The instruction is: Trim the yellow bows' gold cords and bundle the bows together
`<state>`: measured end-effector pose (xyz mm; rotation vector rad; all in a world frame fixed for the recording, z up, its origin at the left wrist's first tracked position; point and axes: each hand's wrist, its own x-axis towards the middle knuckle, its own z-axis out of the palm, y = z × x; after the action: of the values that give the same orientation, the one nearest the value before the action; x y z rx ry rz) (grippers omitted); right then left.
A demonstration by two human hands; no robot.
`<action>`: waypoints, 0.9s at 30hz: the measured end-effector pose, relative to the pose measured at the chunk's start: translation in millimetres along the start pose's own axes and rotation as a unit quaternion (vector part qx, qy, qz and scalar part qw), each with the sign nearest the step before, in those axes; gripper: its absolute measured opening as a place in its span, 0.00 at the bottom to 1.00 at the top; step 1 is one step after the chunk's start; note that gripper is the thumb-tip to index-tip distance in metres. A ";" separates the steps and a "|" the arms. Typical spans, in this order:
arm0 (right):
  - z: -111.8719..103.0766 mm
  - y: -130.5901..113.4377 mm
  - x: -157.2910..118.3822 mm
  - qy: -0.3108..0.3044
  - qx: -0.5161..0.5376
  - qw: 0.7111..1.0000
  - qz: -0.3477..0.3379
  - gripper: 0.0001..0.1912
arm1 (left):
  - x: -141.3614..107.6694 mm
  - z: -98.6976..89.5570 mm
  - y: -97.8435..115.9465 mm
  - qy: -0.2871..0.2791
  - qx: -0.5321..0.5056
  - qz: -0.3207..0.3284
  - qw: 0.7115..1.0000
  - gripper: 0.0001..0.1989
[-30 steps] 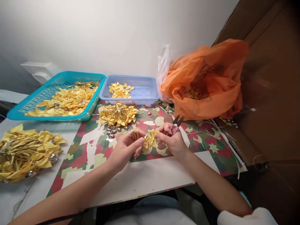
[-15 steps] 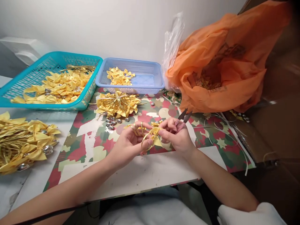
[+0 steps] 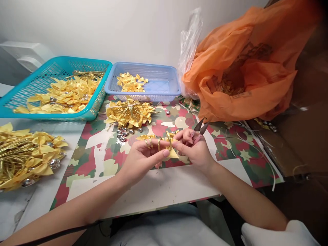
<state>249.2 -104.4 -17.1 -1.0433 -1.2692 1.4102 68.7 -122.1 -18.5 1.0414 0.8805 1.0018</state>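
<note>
Between my two hands is a yellow ribbon bow [image 3: 173, 153] on a looped gold cord. My left hand [image 3: 146, 155] has gold cord loops [image 3: 151, 142] around its fingers, with more yellow bow material showing behind them. The forefinger and thumb of this hand are at the bow's cord. My right hand [image 3: 192, 145] pinches the bow from the right and also keeps dark scissors [image 3: 201, 127] in its palm, blades pointing up and away. Beyond my left hand lie several silver bells [image 3: 123, 131] and a tied bundle of yellow bows [image 3: 130, 112].
A teal basket [image 3: 109, 77] of bows with bells stands at the back left, beside a blue basket [image 3: 170, 92] with small bows. An orange bag [image 3: 269, 102] bulges at the back right. More bows [image 3: 41, 150] lie at left; white strips [image 3: 256, 150] lie at right.
The gold cord loop has moved up from below my left forefinger and now goes round that finger beside the bow. The bow sits slightly lower. My right hand still has the scissors.
</note>
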 end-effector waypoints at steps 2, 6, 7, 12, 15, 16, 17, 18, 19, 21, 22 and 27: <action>0.1 -0.4 -0.7 0.001 -0.013 1.000 -0.011 0.26 | 1.2 -1.2 -1.1 -0.004 -0.015 -0.003 1.000 0.10; 1.7 -3.8 -2.4 0.008 -0.052 0.997 -0.049 0.25 | 2.4 1.6 1.2 -0.014 -0.042 0.005 0.999 0.08; 2.2 -4.7 -3.1 0.009 -0.061 0.996 -0.067 0.25 | 2.0 3.1 2.1 -0.011 -0.041 0.014 0.999 0.07; 3.5 -8.2 -6.8 0.014 -0.098 0.984 -0.151 0.24 | -2.8 6.0 0.5 -0.025 0.012 0.097 0.995 0.13; 3.4 -10.8 -8.2 0.013 -0.105 0.980 -0.167 0.25 | -4.6 2.2 -2.7 -0.052 0.065 0.166 0.983 0.11; 3.3 -11.5 -8.5 0.012 -0.105 0.980 -0.171 0.25 | -4.6 0.8 -3.2 -0.057 0.081 0.188 0.977 0.08; 3.2 -12.1 -8.7 0.011 -0.103 0.979 -0.174 0.25 | -4.5 -0.5 -3.4 -0.061 0.098 0.209 0.971 0.07; 3.1 -12.6 -8.9 0.011 -0.102 0.979 -0.176 0.25 | -4.2 -1.5 -3.5 -0.061 0.117 0.225 0.965 0.07; 3.0 -12.9 -9.0 0.012 -0.100 0.979 -0.177 0.25 | -3.9 -2.2 -3.4 -0.060 0.135 0.238 0.960 0.08; 3.0 -13.0 -9.3 0.013 -0.096 0.979 -0.177 0.25 | -3.7 -1.9 -3.4 -0.055 0.151 0.250 0.955 0.09; 3.0 -13.0 -9.5 0.014 -0.094 0.980 -0.175 0.25 | -3.8 -1.1 -3.4 -0.052 0.145 0.246 0.957 0.09; 4.4 -11.1 -8.8 0.024 -0.083 0.988 -0.130 0.25 | -3.7 6.8 0.4 -0.021 0.030 0.164 0.986 0.09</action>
<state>247.8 -113.6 -5.6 -0.9744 -1.4484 1.0900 73.8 -127.3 -15.8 1.2813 0.7204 1.2294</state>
